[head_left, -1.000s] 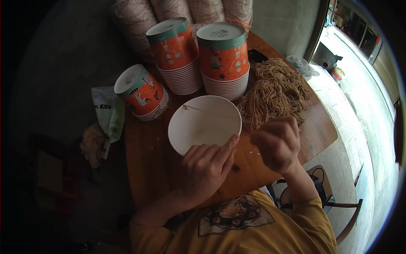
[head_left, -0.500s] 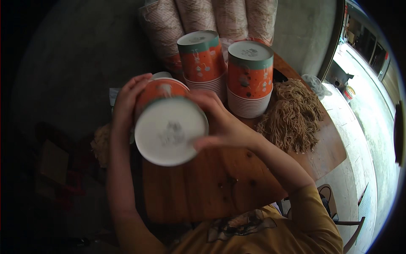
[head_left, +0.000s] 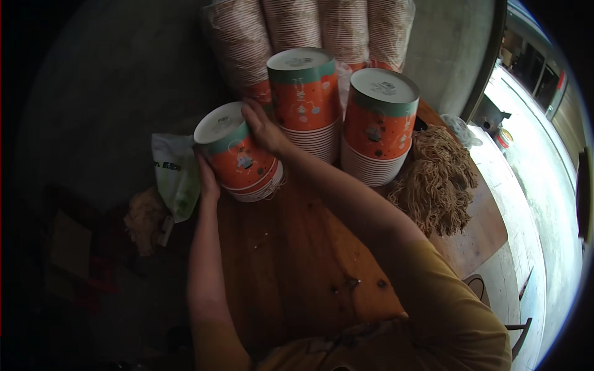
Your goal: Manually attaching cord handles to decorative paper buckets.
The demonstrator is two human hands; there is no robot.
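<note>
My left hand [head_left: 208, 177] and my right hand [head_left: 263, 128] are closed on the two sides of an upturned orange paper bucket [head_left: 242, 159] with a green band and white base. It tilts slightly left at the table's left part. Thin tan strands [head_left: 276, 187] stick out at its lower rim, where a white rim shows below the orange wall. Just right of my right hand stands an upturned stack of like buckets [head_left: 306, 102]. A second upturned stack [head_left: 378, 130] is beside it. My left fingers are partly hidden behind the bucket.
A heap of tan stringy strands [head_left: 438, 179] lies at the table's right. Tall plastic-wrapped stacks of paper buckets [head_left: 291, 25] stand at the back. A white and green bag [head_left: 176, 173] hangs at the left edge of the wooden table [head_left: 303, 260].
Both hands have moved the bucket away from me and lowered it toward the table, its base now facing mostly up. My right hand has shifted to its upper right side.
</note>
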